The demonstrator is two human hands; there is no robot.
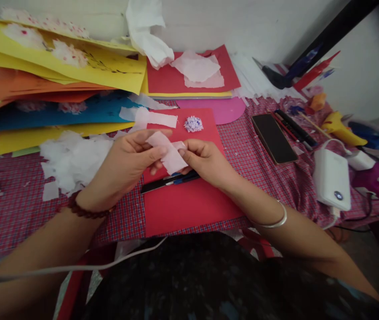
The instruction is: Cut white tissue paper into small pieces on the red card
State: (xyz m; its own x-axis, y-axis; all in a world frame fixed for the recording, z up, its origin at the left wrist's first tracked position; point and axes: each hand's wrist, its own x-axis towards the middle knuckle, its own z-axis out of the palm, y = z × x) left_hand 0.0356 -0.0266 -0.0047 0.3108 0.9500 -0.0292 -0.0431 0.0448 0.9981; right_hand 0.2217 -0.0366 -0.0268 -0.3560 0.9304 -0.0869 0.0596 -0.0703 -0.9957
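Between my two hands is a strip of thin white tissue paper (172, 158), its upper left end pinched by my left hand (139, 153). The thumb and fingers of my right hand (203, 160) close on its right side. Beneath them lies a red paper sheet (189, 206), with a dark ruler (154, 184) and what looks like a blue pen (189, 177) across it. A small white-and-purple paper flower (193, 124) rests on the sheet's upper part. Left of it are loose tissue strips (159, 119).
A heap of white tissue pieces (72, 158) lies left, near stacked coloured sheets with paper flowers (116, 66). At the right are a phone (274, 138), black pens (294, 126) and a white power bank (332, 178) with cables. A checked cloth (122, 222) covers the table.
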